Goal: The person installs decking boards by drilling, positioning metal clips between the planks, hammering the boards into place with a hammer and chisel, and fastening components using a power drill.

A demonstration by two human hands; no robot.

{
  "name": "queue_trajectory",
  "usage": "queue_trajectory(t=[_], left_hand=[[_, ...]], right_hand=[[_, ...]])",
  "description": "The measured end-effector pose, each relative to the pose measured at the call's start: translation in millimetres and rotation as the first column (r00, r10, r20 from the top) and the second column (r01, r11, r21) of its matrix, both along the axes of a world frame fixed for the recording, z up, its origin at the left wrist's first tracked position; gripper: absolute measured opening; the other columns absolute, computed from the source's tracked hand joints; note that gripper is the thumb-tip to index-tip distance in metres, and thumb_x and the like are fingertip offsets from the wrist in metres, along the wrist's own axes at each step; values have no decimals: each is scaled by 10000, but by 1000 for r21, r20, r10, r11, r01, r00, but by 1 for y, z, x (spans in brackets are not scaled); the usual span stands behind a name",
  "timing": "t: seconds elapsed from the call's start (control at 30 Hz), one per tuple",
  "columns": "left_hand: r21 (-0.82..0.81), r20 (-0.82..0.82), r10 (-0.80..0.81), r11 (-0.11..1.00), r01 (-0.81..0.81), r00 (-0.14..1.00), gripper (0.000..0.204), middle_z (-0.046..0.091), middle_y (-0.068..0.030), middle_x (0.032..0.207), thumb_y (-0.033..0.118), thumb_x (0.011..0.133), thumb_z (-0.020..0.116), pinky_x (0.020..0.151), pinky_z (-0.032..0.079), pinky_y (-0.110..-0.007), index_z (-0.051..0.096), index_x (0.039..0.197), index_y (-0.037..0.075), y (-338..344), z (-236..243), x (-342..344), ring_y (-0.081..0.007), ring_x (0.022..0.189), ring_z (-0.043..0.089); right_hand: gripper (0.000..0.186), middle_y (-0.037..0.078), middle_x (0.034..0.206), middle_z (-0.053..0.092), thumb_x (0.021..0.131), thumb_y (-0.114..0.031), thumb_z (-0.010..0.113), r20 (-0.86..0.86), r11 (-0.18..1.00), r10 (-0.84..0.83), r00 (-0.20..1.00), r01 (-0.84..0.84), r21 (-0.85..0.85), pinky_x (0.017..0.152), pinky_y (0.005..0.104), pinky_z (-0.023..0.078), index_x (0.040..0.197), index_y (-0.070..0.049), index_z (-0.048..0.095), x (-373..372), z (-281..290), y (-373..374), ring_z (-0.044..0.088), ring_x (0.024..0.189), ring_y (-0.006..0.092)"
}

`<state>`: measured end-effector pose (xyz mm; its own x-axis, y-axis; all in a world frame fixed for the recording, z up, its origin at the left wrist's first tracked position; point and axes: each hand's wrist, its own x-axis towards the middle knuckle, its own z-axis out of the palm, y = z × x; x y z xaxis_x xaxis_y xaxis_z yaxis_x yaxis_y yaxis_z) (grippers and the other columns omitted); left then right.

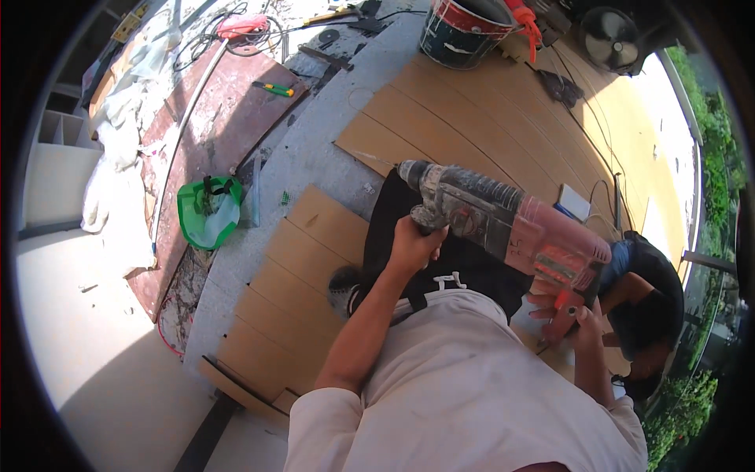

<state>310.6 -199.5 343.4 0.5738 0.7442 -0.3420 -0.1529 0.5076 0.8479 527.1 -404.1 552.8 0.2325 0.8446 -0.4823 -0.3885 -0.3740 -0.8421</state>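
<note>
A dusty red and black rotary hammer drill [511, 228] lies level across the front of my body. Its thin drill bit [371, 158] points left over the tan floor boards. My left hand [418, 250] is wrapped round the side handle [429, 218] behind the chuck. At the back end my right hand [580, 324] grips the red rear handle [563, 315]; part of the palm is hidden by it. Whether a finger presses the trigger I cannot make out.
Another person [645, 315] crouches close on my right. Ahead stands a dark bucket [464, 35]. A green bag [206, 214] lies on the left, near a reddish board [224, 102] with a green-handled tool [275, 89]. Cables [598, 134] trail across the tan boards [448, 118].
</note>
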Motion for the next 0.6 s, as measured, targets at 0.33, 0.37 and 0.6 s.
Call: queue_trajectory(t=[0.33,0.37,0.6], left_hand=[[203,-275,229,963,-176,934,260,728,-104,1076,13,912,698,824,590,-357,644,1166,-7,59,-72,-11,-268,972,729],[187,-269,244,962,-198,932,260,728,-104,1076,13,912,698,824,590,-357,644,1166,-7,62,-88,-5,-268,972,729],[-257,160,437,884,-390,885,414,688,-106,1300,59,915,764,1025,478,-327,625,1303,13,66,-181,33,-177,1205,625]], right_hand=[[617,222,1123,726,806,-4,714,203,896,358,911,-274,-350,623,311,563,1377,65,488,-62,35,173,705,791,179],[564,188,1145,724,844,14,663,271,857,450,851,-326,-400,735,295,563,1378,52,484,-75,36,189,705,890,164],[805,212,1214,703,792,-38,680,539,634,766,349,-547,-547,957,373,524,1543,-39,391,-93,19,300,708,1112,314]])
